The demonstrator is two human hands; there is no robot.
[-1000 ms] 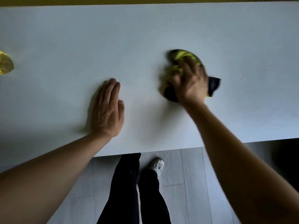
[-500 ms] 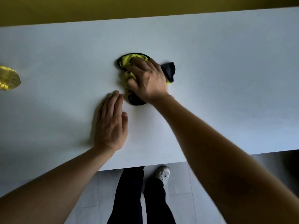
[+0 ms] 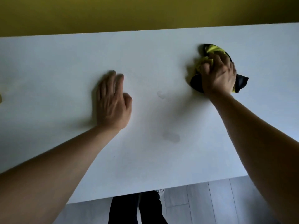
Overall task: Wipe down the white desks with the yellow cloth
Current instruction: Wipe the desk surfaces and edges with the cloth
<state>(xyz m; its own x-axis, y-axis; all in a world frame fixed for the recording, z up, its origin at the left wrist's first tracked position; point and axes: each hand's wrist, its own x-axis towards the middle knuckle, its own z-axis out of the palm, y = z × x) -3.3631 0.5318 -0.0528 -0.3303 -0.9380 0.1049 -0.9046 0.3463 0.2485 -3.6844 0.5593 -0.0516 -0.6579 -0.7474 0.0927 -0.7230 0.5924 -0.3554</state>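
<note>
The white desk [image 3: 161, 65] fills most of the view. A bunched yellow cloth [image 3: 212, 50] with black edging lies on it at the right, toward the far edge. My right hand [image 3: 218, 75] presses down on the cloth, fingers curled over it and gripping the folds. Palm down on the desk left of centre lies my left hand [image 3: 113, 101], its fingers straight and holding nothing. Faint damp smears [image 3: 171, 136] show on the surface between my two arms.
A yellow wall [image 3: 145, 13] runs behind the desk's far edge. Grey floorboards [image 3: 202, 204] and my dark trouser legs [image 3: 137, 209] show below the near edge. A sliver of a yellowish object [image 3: 0, 97] sits at the left border.
My right hand has swept the cloth from beside my left hand out to the right and farther back. The left hand stays flat. The view has tilted up, showing more wall.
</note>
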